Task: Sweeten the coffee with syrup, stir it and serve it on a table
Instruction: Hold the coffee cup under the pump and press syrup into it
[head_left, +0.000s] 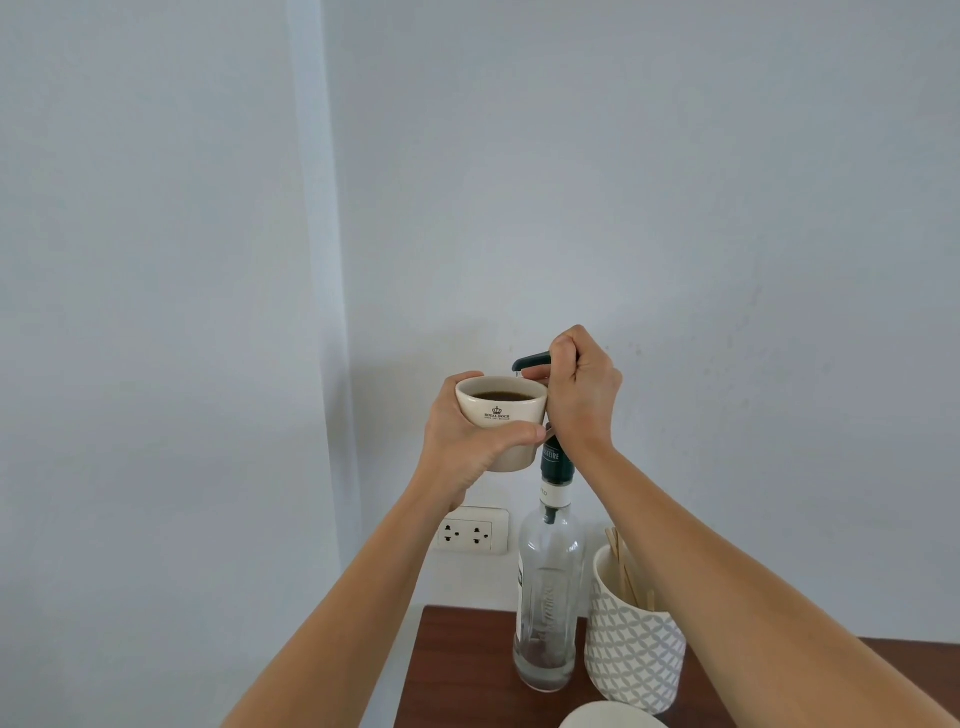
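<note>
My left hand grips a cream coffee cup with dark coffee in it, held up in the air. The cup's rim sits just under the dark green pump spout of a clear glass syrup bottle. The bottle stands on the brown table and looks nearly empty, with a little liquid at the bottom. My right hand is closed around the pump head above the bottle's neck. A drop hangs at the spout's tip.
A white patterned holder with wooden stir sticks stands right of the bottle. The rim of a white dish shows at the bottom edge. A wall socket sits on the white wall behind the table.
</note>
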